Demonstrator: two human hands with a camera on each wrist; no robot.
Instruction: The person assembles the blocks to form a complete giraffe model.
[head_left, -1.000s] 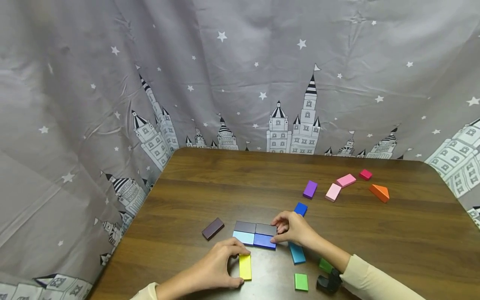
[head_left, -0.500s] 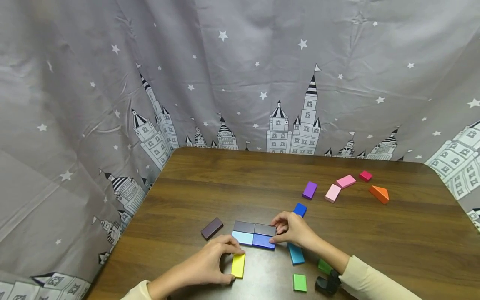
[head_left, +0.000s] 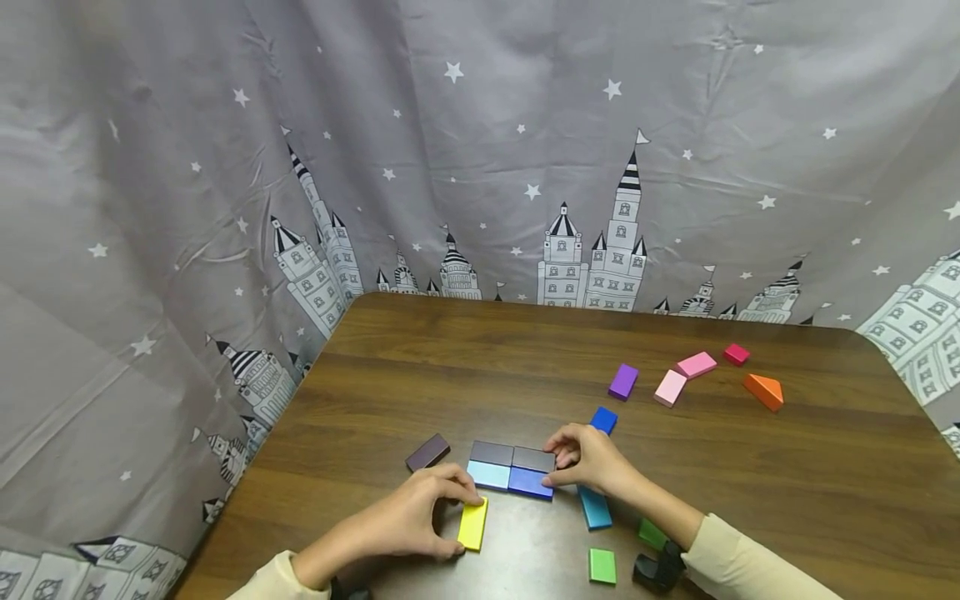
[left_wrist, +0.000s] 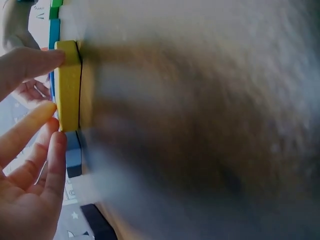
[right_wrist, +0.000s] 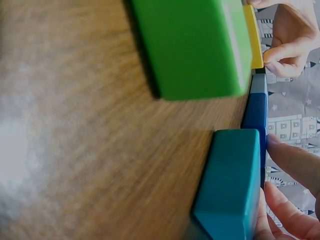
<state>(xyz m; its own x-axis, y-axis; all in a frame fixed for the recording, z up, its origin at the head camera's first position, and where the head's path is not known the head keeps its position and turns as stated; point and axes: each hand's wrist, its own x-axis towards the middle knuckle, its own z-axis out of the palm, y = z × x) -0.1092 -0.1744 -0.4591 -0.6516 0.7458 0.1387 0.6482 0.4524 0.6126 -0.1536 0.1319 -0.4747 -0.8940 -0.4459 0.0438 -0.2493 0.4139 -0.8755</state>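
My left hand (head_left: 408, 515) pinches a yellow block (head_left: 472, 524) end to end, thumb at its near end and fingers at its far end; the left wrist view shows the same grip on the yellow block (left_wrist: 68, 85). Just beyond it, two dark grey blocks (head_left: 491, 452) lie against a light blue block (head_left: 487, 475) and a blue block (head_left: 528, 482), forming a flat rectangle. At that rectangle's right end, my right hand (head_left: 588, 458) has its thumb on the blue block and curled fingers by the right-hand grey one. Its fingertips are partly hidden.
A dark brown block (head_left: 427, 452) lies left of the rectangle. Under and around the right arm are a teal block (head_left: 595, 507), a bright blue block (head_left: 603, 419) and green blocks (head_left: 602, 566). Purple (head_left: 623, 382), pink (head_left: 670, 387), red and orange blocks lie farther back right.
My left hand has slid the yellow block leftward and slightly away from me, and the block has turned a little. My right hand stays at the rectangle's right end.
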